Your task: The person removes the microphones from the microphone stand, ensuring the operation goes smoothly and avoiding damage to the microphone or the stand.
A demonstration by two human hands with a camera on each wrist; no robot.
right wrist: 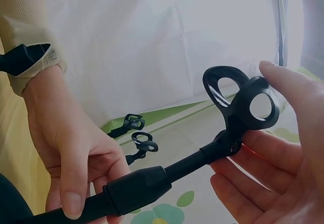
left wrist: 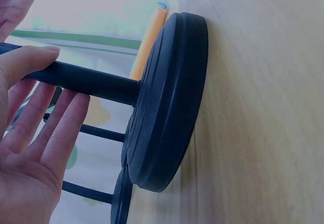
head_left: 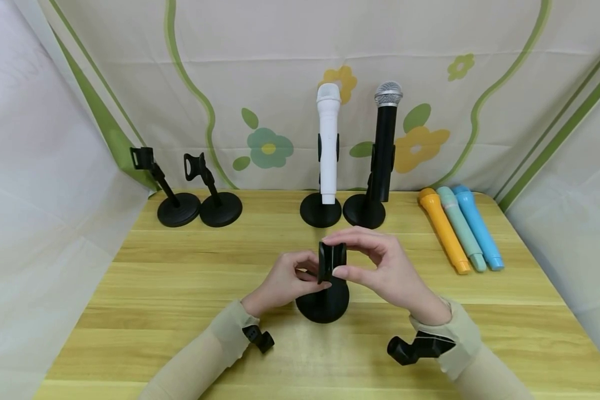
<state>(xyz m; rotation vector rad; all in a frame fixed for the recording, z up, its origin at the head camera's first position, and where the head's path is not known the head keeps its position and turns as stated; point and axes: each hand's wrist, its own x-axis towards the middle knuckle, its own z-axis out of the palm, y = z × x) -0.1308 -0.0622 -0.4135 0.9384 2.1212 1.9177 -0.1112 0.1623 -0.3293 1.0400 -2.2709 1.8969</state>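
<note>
A black desktop microphone stand (head_left: pixel 322 306) stands near the table's middle, between both hands. My left hand (head_left: pixel 286 279) holds its pole (left wrist: pixel 101 84), thumb on one side and fingers on the other, above the round base (left wrist: pixel 174 102). At the top, my right hand (head_left: pixel 392 269) pinches the microphone clip (right wrist: pixel 235 110), thumb on one of its two open loops and fingers behind. No microphone sits in this clip. Below the clip, a thicker collar (right wrist: pixel 136 189) shows on the pole, just above the left hand in the right wrist view.
Two stands with bare clips, one (head_left: pixel 179 210) beside another (head_left: pixel 221 210), are at the back left. Behind the hands, stands carry a white microphone (head_left: pixel 328 147) and a black microphone (head_left: pixel 384 144). Orange (head_left: pixel 445 230), green (head_left: pixel 462 228) and blue (head_left: pixel 478 228) microphones lie at right.
</note>
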